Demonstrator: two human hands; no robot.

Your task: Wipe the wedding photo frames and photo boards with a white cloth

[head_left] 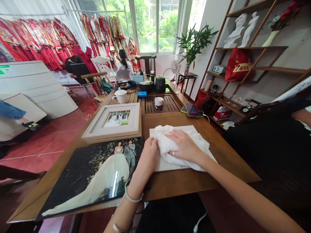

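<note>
The white cloth (163,146) lies on a white board (152,133), just right of the big wedding photo (92,174). The left hand (148,154), beside the photo's edge, pinches the cloth with curled fingers. The right hand (185,146) presses flat on the cloth, fingers nearly straight, gripping nothing.

Framed photo (114,121), large wedding print (97,171) beside it, white teapot (120,96), phone (193,110); red garments (36,42) behind
</note>
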